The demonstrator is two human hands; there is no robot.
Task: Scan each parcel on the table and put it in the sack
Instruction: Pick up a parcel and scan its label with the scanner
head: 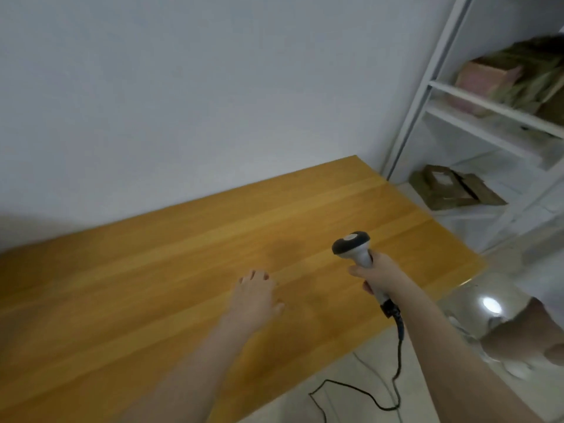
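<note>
My right hand (377, 271) grips the white handle of a barcode scanner (354, 248); its dark head points left, over the wooden table (152, 285). My left hand (254, 296) reaches out over the table with its fingers loosely spread and holds nothing. No parcel lies on the visible part of the table, and no sack is in view.
A black cable (396, 355) hangs from the scanner down to the floor. A white shelf rack (476, 102) at the right holds brown and pink parcels (518, 77), with more brown parcels (451, 186) on a lower shelf. A person's leg (525, 331) stands at the far right.
</note>
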